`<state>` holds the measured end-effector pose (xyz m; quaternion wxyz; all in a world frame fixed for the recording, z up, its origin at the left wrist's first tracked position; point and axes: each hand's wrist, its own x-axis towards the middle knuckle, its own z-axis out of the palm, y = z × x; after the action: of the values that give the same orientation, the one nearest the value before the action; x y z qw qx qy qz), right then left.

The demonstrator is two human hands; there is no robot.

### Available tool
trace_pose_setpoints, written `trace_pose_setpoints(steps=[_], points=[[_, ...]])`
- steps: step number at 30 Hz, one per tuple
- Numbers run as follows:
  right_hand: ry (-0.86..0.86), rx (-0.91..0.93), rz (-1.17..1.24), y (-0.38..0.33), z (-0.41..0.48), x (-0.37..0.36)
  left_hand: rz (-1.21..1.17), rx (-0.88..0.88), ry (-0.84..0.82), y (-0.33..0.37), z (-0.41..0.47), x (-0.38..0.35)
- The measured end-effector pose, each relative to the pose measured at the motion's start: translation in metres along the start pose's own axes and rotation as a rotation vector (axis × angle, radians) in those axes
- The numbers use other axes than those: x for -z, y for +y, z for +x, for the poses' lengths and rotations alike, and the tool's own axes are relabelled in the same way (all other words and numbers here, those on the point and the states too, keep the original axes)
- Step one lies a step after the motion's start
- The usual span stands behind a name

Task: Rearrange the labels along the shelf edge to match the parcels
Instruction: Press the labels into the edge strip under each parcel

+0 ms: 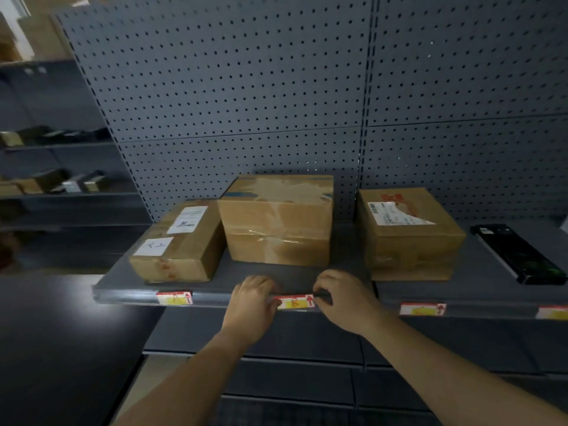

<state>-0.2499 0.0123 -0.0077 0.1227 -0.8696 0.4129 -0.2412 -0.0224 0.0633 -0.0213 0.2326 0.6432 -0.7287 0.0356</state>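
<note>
Three cardboard parcels stand on the grey shelf (276, 276): a flat one (178, 244) at the left, a taller taped one (278, 221) in the middle, a third (408, 238) at the right. Red-and-yellow labels sit along the shelf's front edge. My left hand (252, 302) and my right hand (344, 298) pinch the two ends of the middle label (295, 302), just below the middle parcel. Another label (174, 298) sits under the left parcel, one (422, 309) under the right parcel, and one (553, 312) is cut by the right edge of the view.
A black flat box (519, 253) lies on the shelf at the far right. A grey pegboard (246, 87) backs the shelf. Lower shelves (276, 342) run beneath my arms. Another rack with small boxes (52, 182) stands at the left.
</note>
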Motion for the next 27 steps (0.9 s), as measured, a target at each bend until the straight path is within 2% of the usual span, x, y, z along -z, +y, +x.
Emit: trace_pose_setpoints(steps=[5, 10, 21, 27], points=[[-0.016, -0.104, -0.086, -0.016, 0.011, -0.024, -0.073, -0.108, -0.082, -0.029, 0.007, -0.010], [-0.033, -0.169, -0.135, -0.020, 0.012, -0.031, -0.106, -0.136, -0.101, -0.036, 0.011, -0.020], [-0.069, -0.132, -0.165, -0.015, 0.017, -0.038, -0.092, -0.176, -0.085, -0.033, 0.019, -0.028], [-0.027, -0.086, -0.171, -0.024, 0.017, -0.052, -0.096, -0.196, -0.109, -0.047, 0.018, -0.024]])
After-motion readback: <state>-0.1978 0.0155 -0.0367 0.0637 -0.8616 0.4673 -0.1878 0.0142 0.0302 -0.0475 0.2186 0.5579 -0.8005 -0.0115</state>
